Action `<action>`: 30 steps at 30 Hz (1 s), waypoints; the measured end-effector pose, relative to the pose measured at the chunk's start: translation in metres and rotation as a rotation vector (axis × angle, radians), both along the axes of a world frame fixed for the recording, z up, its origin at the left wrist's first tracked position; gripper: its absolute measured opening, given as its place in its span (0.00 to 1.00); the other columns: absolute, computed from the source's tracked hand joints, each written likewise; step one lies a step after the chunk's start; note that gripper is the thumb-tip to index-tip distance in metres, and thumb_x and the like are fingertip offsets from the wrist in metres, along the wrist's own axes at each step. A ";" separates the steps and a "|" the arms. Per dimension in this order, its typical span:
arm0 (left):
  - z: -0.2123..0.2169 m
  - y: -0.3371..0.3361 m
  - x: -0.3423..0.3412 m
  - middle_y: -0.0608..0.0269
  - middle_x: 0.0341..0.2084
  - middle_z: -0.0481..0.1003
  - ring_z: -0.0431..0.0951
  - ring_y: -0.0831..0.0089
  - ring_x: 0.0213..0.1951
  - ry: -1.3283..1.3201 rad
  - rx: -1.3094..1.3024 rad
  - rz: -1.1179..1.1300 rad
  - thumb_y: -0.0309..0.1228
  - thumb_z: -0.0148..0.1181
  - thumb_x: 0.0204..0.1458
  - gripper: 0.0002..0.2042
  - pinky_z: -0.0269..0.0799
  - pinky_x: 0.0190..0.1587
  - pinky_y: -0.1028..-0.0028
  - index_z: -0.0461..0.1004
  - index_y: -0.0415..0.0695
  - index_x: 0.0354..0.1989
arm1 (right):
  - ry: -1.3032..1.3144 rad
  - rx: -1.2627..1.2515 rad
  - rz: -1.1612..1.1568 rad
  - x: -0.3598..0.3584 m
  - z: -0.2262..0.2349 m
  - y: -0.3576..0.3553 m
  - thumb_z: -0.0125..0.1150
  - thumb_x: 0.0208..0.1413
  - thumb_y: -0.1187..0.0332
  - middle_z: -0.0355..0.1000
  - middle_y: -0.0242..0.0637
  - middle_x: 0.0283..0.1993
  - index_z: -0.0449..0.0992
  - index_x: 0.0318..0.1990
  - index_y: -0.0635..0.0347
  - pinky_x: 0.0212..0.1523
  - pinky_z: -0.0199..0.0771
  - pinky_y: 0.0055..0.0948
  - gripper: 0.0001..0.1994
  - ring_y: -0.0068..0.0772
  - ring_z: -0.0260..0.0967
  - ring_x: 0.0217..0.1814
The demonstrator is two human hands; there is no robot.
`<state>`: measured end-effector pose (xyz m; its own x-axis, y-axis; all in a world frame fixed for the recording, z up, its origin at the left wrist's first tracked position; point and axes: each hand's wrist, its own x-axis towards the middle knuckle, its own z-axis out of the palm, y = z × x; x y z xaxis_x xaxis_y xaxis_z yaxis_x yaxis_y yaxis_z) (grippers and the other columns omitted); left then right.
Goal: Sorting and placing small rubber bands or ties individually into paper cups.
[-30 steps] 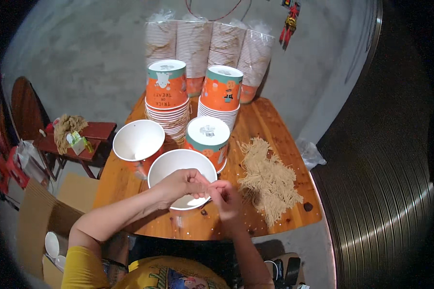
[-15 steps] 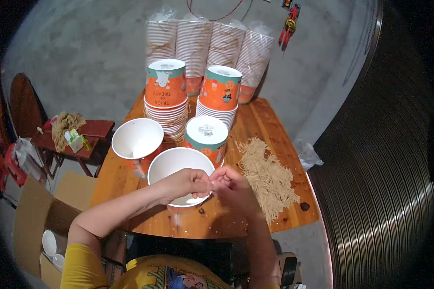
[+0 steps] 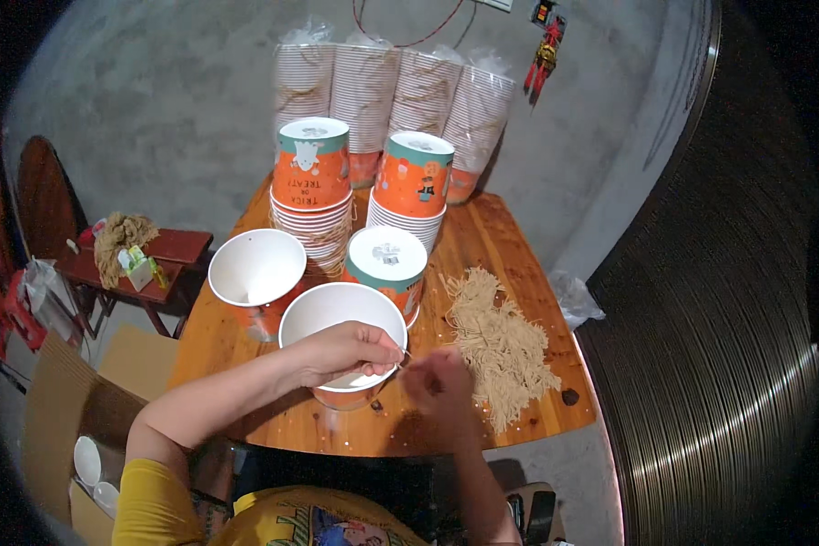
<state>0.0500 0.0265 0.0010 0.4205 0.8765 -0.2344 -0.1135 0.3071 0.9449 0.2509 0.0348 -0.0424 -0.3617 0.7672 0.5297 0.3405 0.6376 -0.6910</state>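
A white-lined paper bucket (image 3: 314, 314) stands open side up near the table's front edge. Over its right rim, my left hand (image 3: 350, 353) is closed in a pinch, and a short bit of thin pale string (image 3: 404, 355) shows at its fingertips. My right hand (image 3: 439, 380) is just to the right, fingers curled and somewhat blurred; what it holds, if anything, is hidden. Right of that hand lies a heap of tan strings (image 3: 500, 350). Another open bucket (image 3: 259, 266) stands to the left, and an upturned orange and green bucket (image 3: 387, 259) sits just behind.
Two stacks of upturned buckets (image 3: 311, 173) stand mid-table, the left one with strings hanging at its rims. Taller plastic-wrapped stacks (image 3: 364, 96) line the wall. A cardboard box (image 3: 59, 428) and a red-brown bench (image 3: 177, 246) are at left, a ribbed metal shutter (image 3: 710, 364) at right.
My right hand has drawn away from my left, slightly right and down, leaving a gap between them. My left hand stays at the bucket's rim. The view has shifted slightly.
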 end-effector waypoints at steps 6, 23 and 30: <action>0.002 0.001 0.001 0.70 0.22 0.72 0.69 0.85 0.23 0.039 -0.027 -0.018 0.28 0.58 0.53 0.05 0.64 0.26 0.86 0.72 0.40 0.33 | 0.028 0.105 -0.087 -0.010 0.007 -0.016 0.66 0.45 0.73 0.63 0.33 0.25 0.74 0.30 0.60 0.24 0.61 0.24 0.06 0.28 0.62 0.23; 0.007 -0.001 0.003 0.64 0.31 0.70 0.72 0.79 0.32 0.020 0.047 -0.050 0.18 0.55 0.47 0.11 0.70 0.36 0.82 0.65 0.39 0.40 | 0.212 -0.351 0.004 -0.006 0.023 -0.018 0.58 0.56 0.65 0.69 0.36 0.31 0.73 0.38 0.60 0.36 0.69 0.30 0.08 0.30 0.68 0.33; 0.012 -0.008 0.006 0.66 0.31 0.66 0.68 0.80 0.32 0.312 0.361 -0.053 0.19 0.54 0.46 0.17 0.66 0.38 0.82 0.60 0.40 0.45 | 0.125 -0.138 0.000 -0.011 0.021 -0.015 0.62 0.50 0.71 0.58 0.25 0.20 0.74 0.30 0.60 0.23 0.53 0.20 0.04 0.16 0.52 0.21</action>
